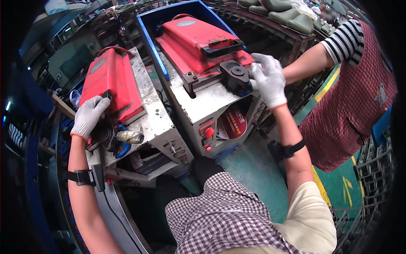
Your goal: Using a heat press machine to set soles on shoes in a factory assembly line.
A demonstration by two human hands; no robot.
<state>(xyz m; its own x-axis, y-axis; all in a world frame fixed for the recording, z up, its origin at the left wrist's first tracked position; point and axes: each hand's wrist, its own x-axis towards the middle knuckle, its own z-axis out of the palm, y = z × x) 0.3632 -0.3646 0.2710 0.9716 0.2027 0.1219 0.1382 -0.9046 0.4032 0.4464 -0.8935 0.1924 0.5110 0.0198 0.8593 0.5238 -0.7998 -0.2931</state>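
Note:
My left hand (89, 117), in a white knitted glove, has its fingers curled over the black handle (107, 95) at the front of the left machine's red cover (111, 76). Below that hand are a dark clamp-like part and a worn, pale rounded lever end (130, 136). My right hand (269, 80), also gloved, is raised at the right machine with fingers apart. It is beside a black block with a round centre (237, 72), near the right machine's red cover (198, 40) and its black handle (224, 48). Whether its fingertips touch the block cannot be told.
Close at my right, a co-worker in a dark red apron (334, 127) reaches a forearm (308, 63) behind my right hand; their hand is mostly hidden. Red buttons (209, 132) are on the right machine's front. Greenish shoes (296, 21) stand on a far rack. Metal racks (378, 169) line the right.

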